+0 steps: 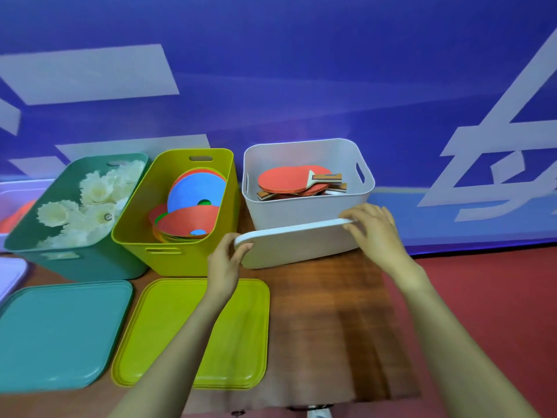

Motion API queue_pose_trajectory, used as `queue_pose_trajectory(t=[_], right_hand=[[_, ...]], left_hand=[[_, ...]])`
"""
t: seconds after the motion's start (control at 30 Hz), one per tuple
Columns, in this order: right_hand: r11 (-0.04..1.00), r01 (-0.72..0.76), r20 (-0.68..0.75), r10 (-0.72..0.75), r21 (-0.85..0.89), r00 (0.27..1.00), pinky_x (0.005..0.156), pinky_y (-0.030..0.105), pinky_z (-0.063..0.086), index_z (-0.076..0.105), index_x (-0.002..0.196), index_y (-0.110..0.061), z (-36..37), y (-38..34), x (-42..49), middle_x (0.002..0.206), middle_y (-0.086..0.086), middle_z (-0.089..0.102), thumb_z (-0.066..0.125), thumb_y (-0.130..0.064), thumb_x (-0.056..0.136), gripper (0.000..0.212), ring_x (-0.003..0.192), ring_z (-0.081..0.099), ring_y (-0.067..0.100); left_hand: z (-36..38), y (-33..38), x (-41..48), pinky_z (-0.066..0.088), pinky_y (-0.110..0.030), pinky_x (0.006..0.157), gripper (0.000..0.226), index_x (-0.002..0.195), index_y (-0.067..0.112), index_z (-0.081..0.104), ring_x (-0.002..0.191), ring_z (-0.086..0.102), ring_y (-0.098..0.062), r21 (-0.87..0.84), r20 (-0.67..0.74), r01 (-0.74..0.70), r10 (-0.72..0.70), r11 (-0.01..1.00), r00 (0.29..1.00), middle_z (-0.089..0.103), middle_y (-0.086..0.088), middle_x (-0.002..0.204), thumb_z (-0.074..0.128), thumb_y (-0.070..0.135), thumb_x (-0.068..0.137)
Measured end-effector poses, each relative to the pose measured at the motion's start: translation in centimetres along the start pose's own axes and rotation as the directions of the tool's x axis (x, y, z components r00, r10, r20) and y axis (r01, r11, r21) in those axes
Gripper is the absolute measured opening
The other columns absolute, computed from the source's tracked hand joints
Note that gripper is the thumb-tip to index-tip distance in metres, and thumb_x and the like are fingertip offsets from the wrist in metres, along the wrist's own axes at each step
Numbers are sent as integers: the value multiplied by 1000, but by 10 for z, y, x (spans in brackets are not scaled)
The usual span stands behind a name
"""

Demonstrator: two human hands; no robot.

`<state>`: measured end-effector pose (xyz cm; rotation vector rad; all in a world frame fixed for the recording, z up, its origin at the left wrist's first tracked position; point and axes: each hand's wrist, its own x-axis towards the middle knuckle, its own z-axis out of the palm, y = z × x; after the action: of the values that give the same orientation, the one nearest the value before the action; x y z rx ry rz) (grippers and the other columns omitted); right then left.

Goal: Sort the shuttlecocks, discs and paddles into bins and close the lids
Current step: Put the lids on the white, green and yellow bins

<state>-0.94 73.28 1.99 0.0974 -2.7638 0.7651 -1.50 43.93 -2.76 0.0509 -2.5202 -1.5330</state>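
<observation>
One backdrop (301,70): blue, with big white strokes like parts of characters; the frame cuts them off and we cannot read them.
Floor (488,297): red, to the right of the table.
Table (325,312): wood grain; it carries all three bins and the two flat lids.
Green bin (90,263): leftmost, open, tilted in our wide view, touching or nearly touching the yellow bin.
Yellow bin (168,263): in the middle, open, with a slot handle in each end wall.
White bin (286,209): rightmost, open, just beside the yellow bin.
Green lid (60,333): flat on the table in front of the green bin.
Yellow lid (241,327): flat in front of the yellow bin, partly under our left forearm.
White lid (295,242): held tilted, in front of the white bin's near wall and below its rim.
Left hand (224,260): fingers curled round the white lid's left end.
Right hand (373,224): fingers curled over the lid's right end.
Paddles (289,181): red-faced with wooden handles, piled in the white bin; we see no brand.
Discs (196,194): blue, red and orange, with centre holes, leaning in the yellow bin.
Shuttlecocks (96,188): white feathers, heaped in the green bin; one cork bears a small dark mark we cannot read.
</observation>
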Motion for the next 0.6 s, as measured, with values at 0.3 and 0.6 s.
queue_pose_trajectory(t=[0.3, 0.6], right_hand=[[880, -258, -151, 340, 399, 928, 106, 35, 36, 34, 139, -20, 19, 38, 30, 143, 0, 32, 73, -35, 79, 73, 133, 34, 16], [683, -465, 84, 513, 564, 854, 92, 31, 43, 33, 135, -28, 42, 85, 44, 130, -7, 50, 77, -34, 74, 76, 121, 48, 18]], left_hand=[[31, 8, 18, 40, -9, 65, 25, 107, 12, 55, 89, 60, -10, -116, -196, 132, -153, 984, 969, 64, 0, 96, 64, 27, 88], [76, -15, 8, 38, -31, 102, 51, 145, 15, 26, 127, 45, -17, -106, -71, 185, -194, 977, 979, 46, -4, 140, 43, 9, 97]])
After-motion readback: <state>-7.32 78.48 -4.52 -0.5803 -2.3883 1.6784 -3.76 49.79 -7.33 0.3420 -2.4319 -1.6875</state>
